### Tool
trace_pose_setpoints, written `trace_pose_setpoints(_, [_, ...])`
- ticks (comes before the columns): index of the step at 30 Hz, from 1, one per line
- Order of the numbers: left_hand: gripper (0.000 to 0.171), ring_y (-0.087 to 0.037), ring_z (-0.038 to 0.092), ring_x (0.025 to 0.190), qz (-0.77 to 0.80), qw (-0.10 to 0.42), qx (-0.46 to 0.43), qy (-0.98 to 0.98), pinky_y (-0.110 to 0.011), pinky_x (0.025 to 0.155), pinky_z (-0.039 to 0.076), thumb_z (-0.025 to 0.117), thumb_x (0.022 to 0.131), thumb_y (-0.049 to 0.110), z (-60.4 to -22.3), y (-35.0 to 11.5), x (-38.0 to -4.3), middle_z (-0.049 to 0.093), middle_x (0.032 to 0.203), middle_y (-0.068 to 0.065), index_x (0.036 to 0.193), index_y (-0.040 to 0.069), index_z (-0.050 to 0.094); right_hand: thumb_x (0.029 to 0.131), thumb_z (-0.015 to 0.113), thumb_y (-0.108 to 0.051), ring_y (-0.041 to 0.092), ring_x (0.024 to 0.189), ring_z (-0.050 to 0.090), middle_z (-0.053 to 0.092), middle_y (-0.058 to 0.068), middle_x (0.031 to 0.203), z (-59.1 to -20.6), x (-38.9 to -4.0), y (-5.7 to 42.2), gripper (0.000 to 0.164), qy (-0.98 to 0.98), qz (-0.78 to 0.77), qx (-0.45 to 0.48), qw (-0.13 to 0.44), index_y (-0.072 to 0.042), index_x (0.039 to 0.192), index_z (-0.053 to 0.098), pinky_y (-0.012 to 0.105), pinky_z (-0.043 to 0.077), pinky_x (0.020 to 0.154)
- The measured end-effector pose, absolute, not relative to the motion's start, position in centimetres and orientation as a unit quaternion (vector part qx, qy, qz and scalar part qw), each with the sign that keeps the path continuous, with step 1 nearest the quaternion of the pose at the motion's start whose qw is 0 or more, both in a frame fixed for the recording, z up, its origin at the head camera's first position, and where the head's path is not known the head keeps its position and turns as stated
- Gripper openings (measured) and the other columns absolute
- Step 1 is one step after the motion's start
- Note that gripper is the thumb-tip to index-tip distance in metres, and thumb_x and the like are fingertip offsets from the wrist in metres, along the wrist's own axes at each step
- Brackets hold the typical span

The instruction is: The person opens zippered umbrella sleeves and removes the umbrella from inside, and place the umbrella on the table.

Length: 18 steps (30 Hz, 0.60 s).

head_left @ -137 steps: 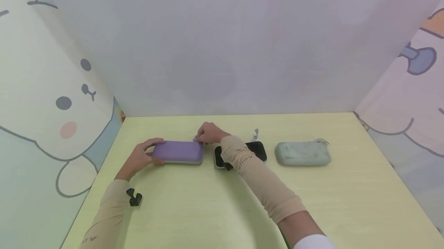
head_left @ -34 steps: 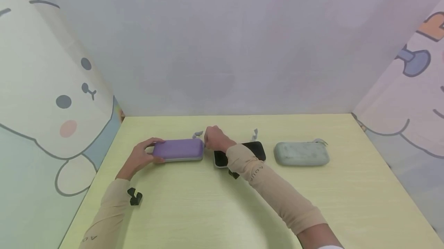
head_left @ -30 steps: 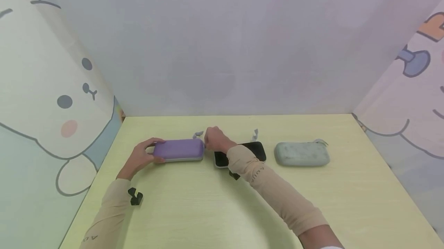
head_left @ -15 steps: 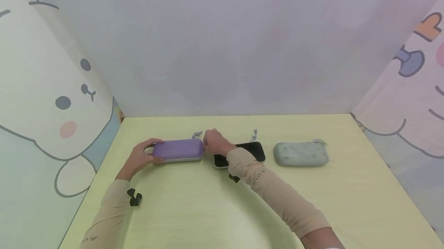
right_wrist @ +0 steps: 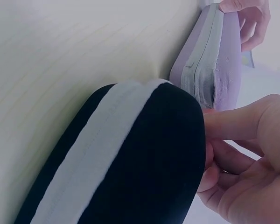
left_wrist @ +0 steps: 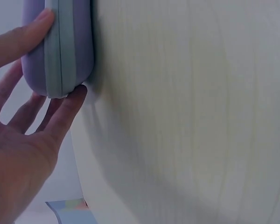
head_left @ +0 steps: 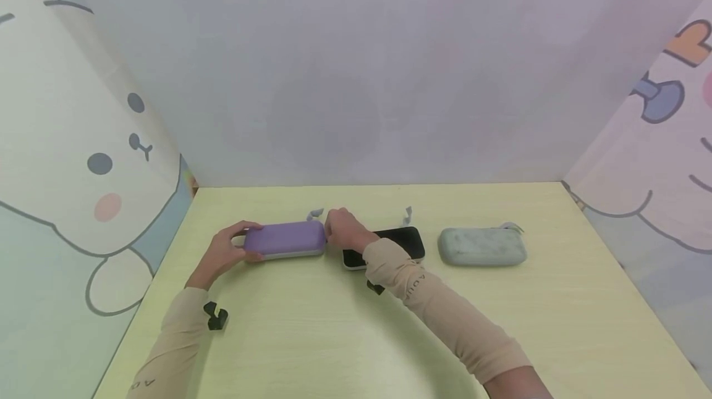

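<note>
The purple pencil case (head_left: 285, 238), with a pale zip band round its side, lies at the left of the table. My left hand (head_left: 227, 249) grips its left end, thumb on the near side and fingers behind; the left wrist view shows thumb and fingertips on the case (left_wrist: 84, 42). At the right end, my right hand (head_left: 346, 230) has its fingers curled, pinching at the zip; the zipper pull itself is hidden. In the right wrist view a dark gap shows in the zip band (right_wrist: 206, 70) near that end, and a black case (right_wrist: 154, 154) partly covers the right fingertips.
Under my right forearm lies the black pencil case (head_left: 405, 242) with a pale band and ribbon (head_left: 408, 216). A pale green marbled pencil case (head_left: 483, 246) sits farther right. The grey back wall (head_left: 384, 78) rises behind the table (head_left: 311, 325).
My right hand has moved from the purple case's far right corner round to its right end, leaving the strap there uncovered. My left hand keeps its grip. Over the last second little moves.
</note>
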State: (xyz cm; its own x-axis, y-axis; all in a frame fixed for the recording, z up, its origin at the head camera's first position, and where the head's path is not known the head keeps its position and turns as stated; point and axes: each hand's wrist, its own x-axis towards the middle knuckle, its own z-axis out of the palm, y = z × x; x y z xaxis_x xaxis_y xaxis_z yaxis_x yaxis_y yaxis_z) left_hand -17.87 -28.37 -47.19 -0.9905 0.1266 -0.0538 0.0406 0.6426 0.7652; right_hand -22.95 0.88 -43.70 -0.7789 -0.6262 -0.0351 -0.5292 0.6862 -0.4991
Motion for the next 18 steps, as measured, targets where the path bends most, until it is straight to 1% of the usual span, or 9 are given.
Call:
trace_pose_setpoints(7, [0.065,-0.045,0.043,0.123,0.421,0.050,0.043,0.904,-0.059,0.095,0.036,0.085,0.066,0.024,-47.32,-28.37,-17.97,0.046,0.139,-0.018,0.124,0.013,0.058,0.072,0.053,0.014,0.005,0.041,0.026,0.033,-0.007,0.042,-43.74,-22.72,0.93,0.042,0.913,-0.236,-0.320,0.093,-0.013,0.043,0.045,0.018,0.025,0.040])
trace_pose_setpoints(13, [0.066,-0.043,0.044,0.122,0.421,0.049,0.035,0.905,-0.058,0.095,0.037,0.086,0.066,0.027,-47.36,-28.24,-17.92,0.047,0.138,-0.017,0.124,0.013,0.058,0.073,0.052,0.013,0.005,0.041,0.022,0.028,-0.008,0.042,-43.63,-22.38,0.91,0.044,0.914,-0.229,-0.322,0.090,-0.015,0.042,0.038,0.018,0.022,0.039])
trace_pose_setpoints(18, [0.066,-0.042,0.044,0.122,0.421,0.049,0.025,0.905,-0.058,0.095,0.036,0.085,0.067,0.029,-47.35,-28.10,-17.79,0.045,0.139,-0.018,0.125,0.014,0.058,0.074,0.052,0.013,0.006,0.042,0.022,0.027,-0.007,0.043,-43.57,-22.19,0.86,0.044,0.916,-0.231,-0.316,0.091,-0.015,0.043,0.038,0.018,0.022,0.040])
